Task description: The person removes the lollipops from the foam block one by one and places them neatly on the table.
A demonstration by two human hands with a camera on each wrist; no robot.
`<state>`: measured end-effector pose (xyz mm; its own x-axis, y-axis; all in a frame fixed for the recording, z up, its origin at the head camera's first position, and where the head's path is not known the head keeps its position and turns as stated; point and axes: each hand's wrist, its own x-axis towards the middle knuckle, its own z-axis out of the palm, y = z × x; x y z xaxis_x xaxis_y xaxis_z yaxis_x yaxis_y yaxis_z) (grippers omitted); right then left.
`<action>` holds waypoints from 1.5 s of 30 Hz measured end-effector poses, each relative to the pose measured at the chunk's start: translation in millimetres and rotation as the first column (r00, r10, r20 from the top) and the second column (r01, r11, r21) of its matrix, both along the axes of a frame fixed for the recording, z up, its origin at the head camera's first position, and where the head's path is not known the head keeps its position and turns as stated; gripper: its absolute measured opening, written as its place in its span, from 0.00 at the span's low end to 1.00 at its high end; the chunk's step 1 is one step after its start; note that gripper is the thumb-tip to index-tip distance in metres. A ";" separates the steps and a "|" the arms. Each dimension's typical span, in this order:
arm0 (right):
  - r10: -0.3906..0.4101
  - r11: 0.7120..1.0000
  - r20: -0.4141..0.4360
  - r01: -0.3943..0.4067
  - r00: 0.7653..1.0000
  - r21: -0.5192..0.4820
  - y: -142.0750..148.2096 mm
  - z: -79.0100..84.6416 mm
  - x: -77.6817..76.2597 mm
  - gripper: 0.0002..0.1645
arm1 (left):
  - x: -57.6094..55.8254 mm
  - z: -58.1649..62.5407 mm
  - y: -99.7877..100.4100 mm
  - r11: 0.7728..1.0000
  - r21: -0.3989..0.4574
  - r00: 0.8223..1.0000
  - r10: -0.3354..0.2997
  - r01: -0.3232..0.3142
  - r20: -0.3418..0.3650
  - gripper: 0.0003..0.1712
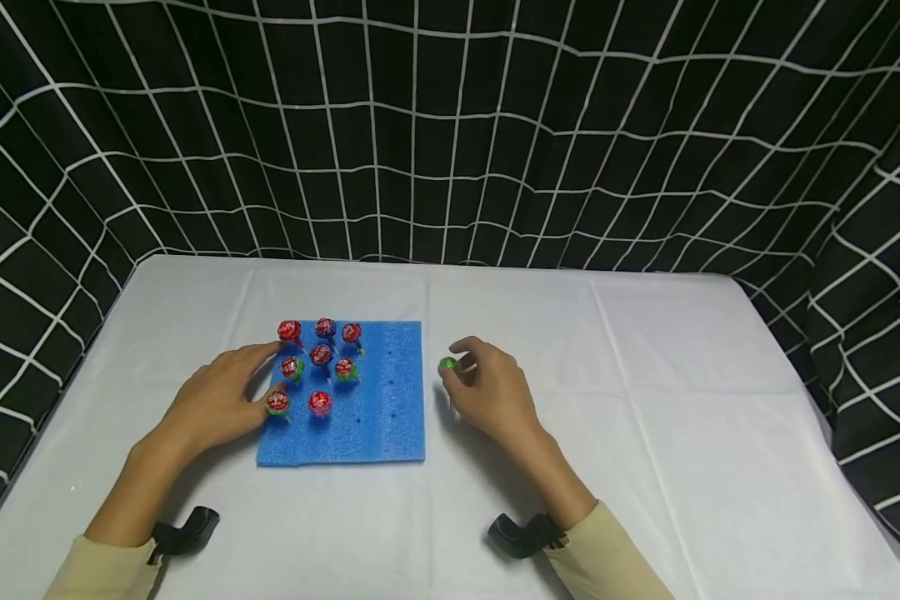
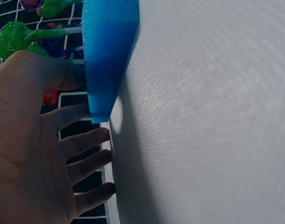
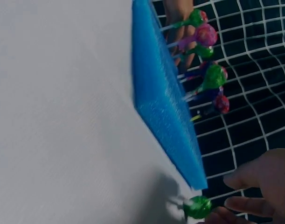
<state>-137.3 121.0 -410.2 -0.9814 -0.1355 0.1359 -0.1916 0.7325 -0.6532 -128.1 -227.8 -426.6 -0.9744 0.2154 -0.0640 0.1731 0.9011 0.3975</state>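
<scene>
Left to right: a beige sleeve meets a black wrist mount, and ahead of it lies the left hand, spread, its thumb and forefinger at the left side of a blue foam board. The left wrist view shows the other fingers separated, extended toward the white cloth.

Eight lollipops stand in the board to this hand's right. Nearest its thumb is a red-and-green lollipop; by its forefinger tip, a red lollipop; between these two, a second red-and-green lollipop. Farther from the hand come a red-and-pink lollipop, two red-and-dark-blue lollipops — one beyond the other — then a third red-and-green lollipop and a second red lollipop.

Small holes mark the board's side nearer the right hand. This hand, apart from the board, pinches a green lollipop at its thumb and fingertips, the stick below. Behind it are a second wrist mount and sleeve; beyond both hands hangs a black curtain with a white grid.
</scene>
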 end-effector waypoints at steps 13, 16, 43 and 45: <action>0.325 0.918 -0.126 -0.345 0.937 -0.196 -37.2 0.8 -11.4 0.28 | -0.1 -3.7 -2.6 1.000 0.011 1.000 0.013 -0.012 -0.008 0.37; 0.355 0.907 -0.120 -0.373 0.927 -0.197 -43.0 -1.4 -12.8 0.28 | -0.2 -4.6 -1.6 1.000 0.015 1.000 0.013 -0.013 -0.014 0.37; 0.482 0.847 -0.116 -0.496 0.868 -0.190 -80.2 -17.5 -16.3 0.22 | 3.9 -1.7 0.8 1.000 0.001 1.000 0.015 -0.015 -0.003 0.38; 0.480 0.851 -0.118 -0.494 0.869 -0.177 -80.8 -17.9 -18.1 0.21 | 3.3 -0.6 1.3 1.000 0.000 1.000 0.015 -0.015 -0.005 0.38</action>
